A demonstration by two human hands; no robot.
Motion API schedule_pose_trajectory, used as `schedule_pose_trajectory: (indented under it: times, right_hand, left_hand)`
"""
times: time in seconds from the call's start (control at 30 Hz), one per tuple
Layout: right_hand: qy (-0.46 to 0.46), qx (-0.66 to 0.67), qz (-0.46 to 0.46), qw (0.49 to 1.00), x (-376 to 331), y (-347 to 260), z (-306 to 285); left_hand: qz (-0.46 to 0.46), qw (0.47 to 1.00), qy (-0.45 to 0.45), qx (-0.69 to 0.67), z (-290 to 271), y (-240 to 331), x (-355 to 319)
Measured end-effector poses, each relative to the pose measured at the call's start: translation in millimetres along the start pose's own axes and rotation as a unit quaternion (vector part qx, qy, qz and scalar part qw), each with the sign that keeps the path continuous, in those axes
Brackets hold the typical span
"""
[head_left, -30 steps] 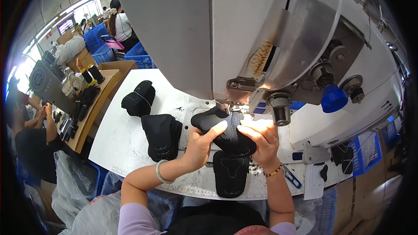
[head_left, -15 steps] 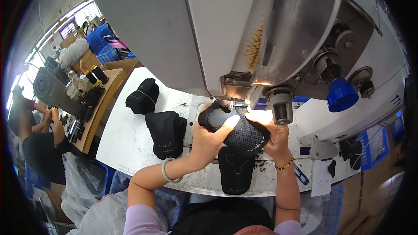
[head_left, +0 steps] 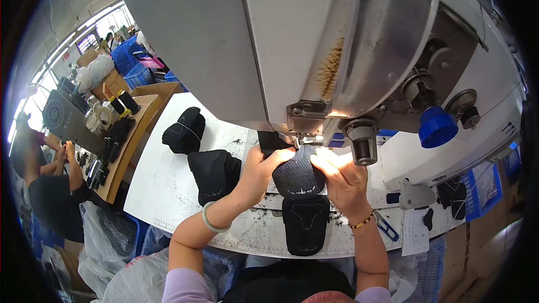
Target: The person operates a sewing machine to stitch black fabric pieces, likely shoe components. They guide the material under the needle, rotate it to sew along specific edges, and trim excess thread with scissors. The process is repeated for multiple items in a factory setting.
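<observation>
A black mesh fabric piece (head_left: 297,177) with pale stitch lines lies under the needle area of a large white sewing machine (head_left: 292,45). My left hand (head_left: 261,168) presses on its left edge, fingers curled over it. My right hand (head_left: 339,177) holds its right edge close to the presser foot. A second black padded piece (head_left: 305,225) with white stitching hangs below it toward the table's front edge.
Two stacks of black fabric pieces (head_left: 215,173) (head_left: 184,130) lie left on the white table (head_left: 163,185). Blue-handled snips (head_left: 386,227) rest at the right. Another person (head_left: 50,174) works at a wooden bench to the left. Blue crates stand at the far back.
The view has drawn closer to the machine. Both hands have stayed on the mesh piece and shifted it slightly under the needle.
</observation>
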State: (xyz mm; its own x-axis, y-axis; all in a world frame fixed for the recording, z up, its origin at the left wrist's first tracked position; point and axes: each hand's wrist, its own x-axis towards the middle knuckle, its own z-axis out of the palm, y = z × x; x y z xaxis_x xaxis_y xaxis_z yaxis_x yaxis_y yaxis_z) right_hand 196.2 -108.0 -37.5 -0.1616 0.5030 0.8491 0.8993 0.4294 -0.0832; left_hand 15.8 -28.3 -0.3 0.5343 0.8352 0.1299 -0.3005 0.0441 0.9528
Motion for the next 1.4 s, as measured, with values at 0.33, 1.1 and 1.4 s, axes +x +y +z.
schedule_pose_trajectory:
  times: [0.33,1.1,1.4]
  right_hand:
    - [0.049,0.055,0.041,0.996,-2.2,-0.9,3.8]
    - [-0.122,0.587,0.388,0.700,-16.0,-46.2,-24.4]
    - [-0.059,0.615,0.403,0.675,-57.2,-33.4,-51.6]
  left_hand:
    - [-0.005,1.000,0.000,-0.017,-2.2,0.3,1.4]
    - [0.002,0.997,0.016,0.078,-1.6,-22.3,-89.7]
    - [-0.024,0.993,0.016,0.113,45.0,-29.3,-98.0]
